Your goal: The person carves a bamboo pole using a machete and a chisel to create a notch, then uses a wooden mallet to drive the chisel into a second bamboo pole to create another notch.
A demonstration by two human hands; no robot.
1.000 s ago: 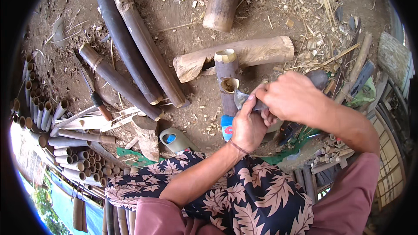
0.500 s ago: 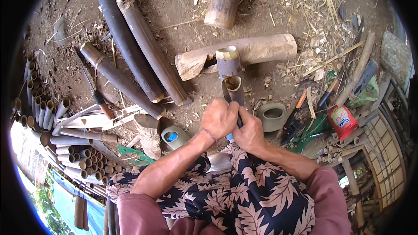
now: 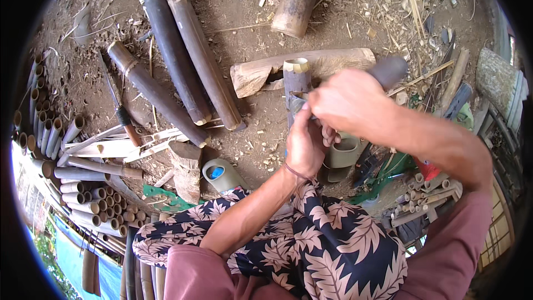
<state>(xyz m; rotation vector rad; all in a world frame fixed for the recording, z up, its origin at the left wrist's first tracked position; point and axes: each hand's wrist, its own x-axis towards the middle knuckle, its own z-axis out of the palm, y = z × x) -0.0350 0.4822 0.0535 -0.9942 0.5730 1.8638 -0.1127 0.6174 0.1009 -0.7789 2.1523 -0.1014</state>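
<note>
A bamboo tube (image 3: 296, 78) with a trimmed, faceted pale rim points away from me, across a split log (image 3: 344, 56). My right hand (image 3: 352, 100) is closed and blurred at the tube's right side. Out of its far side sticks a dark, blunt-ended rod (image 3: 388, 71), too smeared to tell its kind. My left hand (image 3: 308, 141) is below it, thumb raised against a greyish tip (image 3: 298, 103) beside the tube, its fingers curled. What lies between the palms is hidden. The tube's middle is mostly covered by my hands.
Long bamboo poles (image 3: 200, 50) lie at the left, near a long-bladed knife (image 3: 125, 114). Cut tubes (image 3: 105, 203) are stacked at the lower left. Olive sandals (image 3: 225, 175) and a wood block (image 3: 186, 169) are close by. Shavings litter the right, beside a flat stone (image 3: 499, 75).
My hands were together around a dark handle below the tube's side opening. The right has swung up and right with the dark rod; the left has turned, thumb up, covering the opening.
</note>
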